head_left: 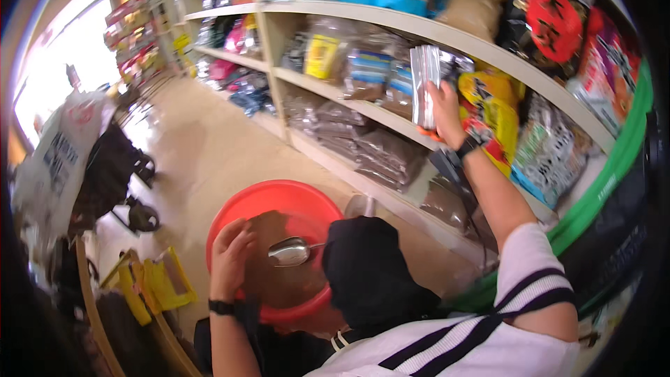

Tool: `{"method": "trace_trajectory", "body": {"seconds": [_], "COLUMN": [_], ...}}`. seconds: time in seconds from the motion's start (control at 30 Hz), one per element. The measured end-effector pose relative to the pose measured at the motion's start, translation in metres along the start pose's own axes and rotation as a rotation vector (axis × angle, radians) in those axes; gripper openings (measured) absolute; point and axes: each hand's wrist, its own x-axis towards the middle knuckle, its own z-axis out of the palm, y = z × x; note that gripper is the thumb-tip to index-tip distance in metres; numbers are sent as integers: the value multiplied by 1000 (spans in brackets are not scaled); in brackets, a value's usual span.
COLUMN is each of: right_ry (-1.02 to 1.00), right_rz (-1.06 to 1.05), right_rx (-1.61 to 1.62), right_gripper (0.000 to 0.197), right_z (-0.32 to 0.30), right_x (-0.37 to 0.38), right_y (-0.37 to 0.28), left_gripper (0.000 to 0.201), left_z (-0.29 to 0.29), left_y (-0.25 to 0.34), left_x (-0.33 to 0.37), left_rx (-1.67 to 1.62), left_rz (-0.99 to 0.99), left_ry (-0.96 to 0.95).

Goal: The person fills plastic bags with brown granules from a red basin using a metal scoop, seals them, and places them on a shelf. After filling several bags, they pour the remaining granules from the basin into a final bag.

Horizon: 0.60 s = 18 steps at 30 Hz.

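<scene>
My right hand (445, 108) is raised to the middle shelf on the right, its fingers closed on a flat, shiny silver-striped packet (421, 77). Just below those fingers shows a small orange piece (430, 133); its kind is unclear. My left hand (232, 248) hovers at the left side of a red tub (241, 199), its fingers loosely bent and apart, with nothing seen in them. Brown loose material (269, 286) fills the tub's bottom, and a metal scoop (289, 252) lies on it. My black-clad knee (370, 265) hides the tub's right edge.
Shelves (335, 87) along the right hold bagged goods, including brown packs (380, 153) low down and a yellow bag (492, 108). A green rim (593, 202) curves at far right. Left are a white plastic bag (63, 146), a wheeled black item (112, 167) and yellow packets (167, 279).
</scene>
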Motion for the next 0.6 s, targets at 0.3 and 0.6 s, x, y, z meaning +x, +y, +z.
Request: {"method": "trace_trajectory", "body": {"seconds": [0.3,0.6], "right_ry": [-876,-997], "right_rz": [15,47], "right_rx": [68,329], "right_gripper": [22,23], "right_z": [217,278], "right_x": [-173,-255], "right_y": [-95,-60], "left_gripper": [34,17], "left_z": [-6,-39], "left_y": [25,-8], "left_x": [-12,-8], "left_rx": [-80,164], "left_rz": [223,302], "left_ry": [-141,108]}}
